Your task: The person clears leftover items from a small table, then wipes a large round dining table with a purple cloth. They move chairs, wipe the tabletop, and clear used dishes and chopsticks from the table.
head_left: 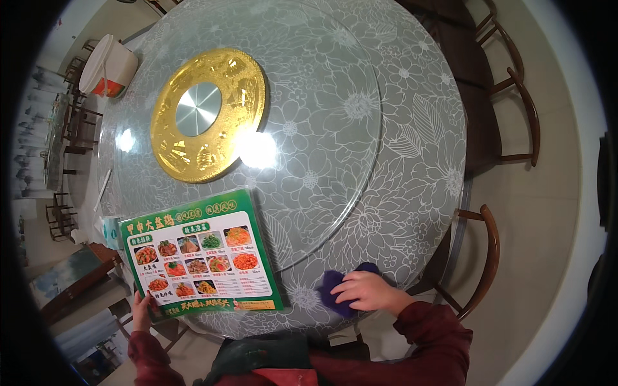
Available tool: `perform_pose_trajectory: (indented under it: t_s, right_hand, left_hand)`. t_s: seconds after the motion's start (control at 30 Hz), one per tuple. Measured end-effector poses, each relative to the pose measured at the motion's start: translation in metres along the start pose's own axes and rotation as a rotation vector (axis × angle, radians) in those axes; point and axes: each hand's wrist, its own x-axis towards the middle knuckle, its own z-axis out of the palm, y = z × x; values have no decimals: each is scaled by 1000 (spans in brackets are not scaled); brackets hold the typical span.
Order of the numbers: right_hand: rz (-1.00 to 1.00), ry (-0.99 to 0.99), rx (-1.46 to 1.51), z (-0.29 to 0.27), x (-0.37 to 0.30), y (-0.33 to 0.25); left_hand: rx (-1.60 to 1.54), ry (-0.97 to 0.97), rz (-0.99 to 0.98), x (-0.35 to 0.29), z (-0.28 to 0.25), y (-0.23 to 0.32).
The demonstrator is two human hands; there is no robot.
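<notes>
My left hand (143,311) grips the lower left corner of a laminated menu (203,257) with a green border and food photos. The menu is tilted over the near left part of the round table. On the tabletop near the front edge, my right hand (365,291) presses down on a dark purple cloth (336,297), its fingers bent over it. Part of the cloth is hidden beneath that hand. A large glass turntable (322,148) lies on the table, with a round gold patterned plate (243,87) around a silver disc at its centre.
The table has a grey floral cover (421,174). A white bucket (111,64) stands at the far left edge, and a teal and white packet (112,233) sits beside the menu. Wooden chairs (492,257) line the right side. Further tables and chairs stand at the left.
</notes>
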Motion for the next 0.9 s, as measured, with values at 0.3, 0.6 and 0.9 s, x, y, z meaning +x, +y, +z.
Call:
perform_pose_trajectory:
  t_s: [0.3,0.6,0.9]
  right_hand:
    - [96,783,-301,-244,127,93]
    - [114,527,-708,0,80,39]
    - [451,144,-662,226,11,-115]
  left_hand:
    - [-133,37,218,-44,14,0]
    - [-364,8,68,-68,5,-9]
    - [-272,-365,165,-24,60,-41]
